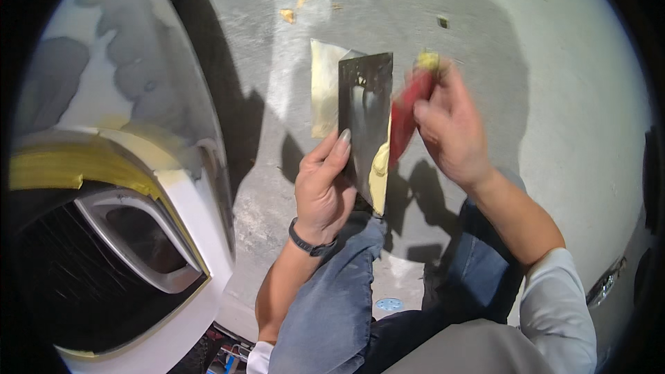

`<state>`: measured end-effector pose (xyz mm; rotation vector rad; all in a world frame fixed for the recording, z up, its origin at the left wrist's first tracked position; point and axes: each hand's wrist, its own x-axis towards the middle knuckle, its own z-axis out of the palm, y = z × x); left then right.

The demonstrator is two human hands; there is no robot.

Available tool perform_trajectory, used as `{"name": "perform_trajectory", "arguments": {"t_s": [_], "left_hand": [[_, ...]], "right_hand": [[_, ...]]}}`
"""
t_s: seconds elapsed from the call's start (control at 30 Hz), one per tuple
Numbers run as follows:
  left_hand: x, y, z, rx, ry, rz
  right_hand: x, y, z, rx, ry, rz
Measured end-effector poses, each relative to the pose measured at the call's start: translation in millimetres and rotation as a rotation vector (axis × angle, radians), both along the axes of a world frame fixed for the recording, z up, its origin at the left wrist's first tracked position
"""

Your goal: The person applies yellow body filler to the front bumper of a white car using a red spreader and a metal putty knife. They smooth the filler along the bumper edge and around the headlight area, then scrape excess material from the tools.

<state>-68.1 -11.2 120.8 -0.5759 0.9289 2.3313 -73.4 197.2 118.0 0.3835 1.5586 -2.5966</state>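
My left hand (325,180) grips a dark metal putty plate (367,107) near its lower left edge, thumb on top. Along the plate's right edge runs a thick strip of yellow putty (379,173). Just right of the plate, my right hand (454,121) is closed on a red putty spreader (412,114), slightly blurred by motion. Yellow putty (427,61) shows at the top of the spreader, by my fingers. The spreader's lower part is close to the putty-covered edge; I cannot tell whether they touch.
A car body panel (149,62) with grey patches stands at left, with yellow masking tape (76,163) around its dark opening. A pale yellow sheet (325,90) shows behind the plate. Small scraps (287,16) and a blue perforated sanding disc (389,303) lie on the concrete floor (388,0).
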Motion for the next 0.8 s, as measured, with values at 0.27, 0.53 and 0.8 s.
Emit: {"name": "perform_trajectory", "arguments": {"t_s": [0.27, 0.53, 0.8], "left_hand": [[8, -15, -25, -0.058, -0.067, 0.134], [21, -4, -28, 0.081, -0.001, 0.199], [23, -11, -41, 0.057, -0.034, 0.181]], "right_hand": [[-18, 9, 13, 0.337, -0.118, -0.038], [-98, -68, 86, 0.603, 0.857, 0.105], [-147, -104, 111, 0.763, 1.068, -0.071]]}}
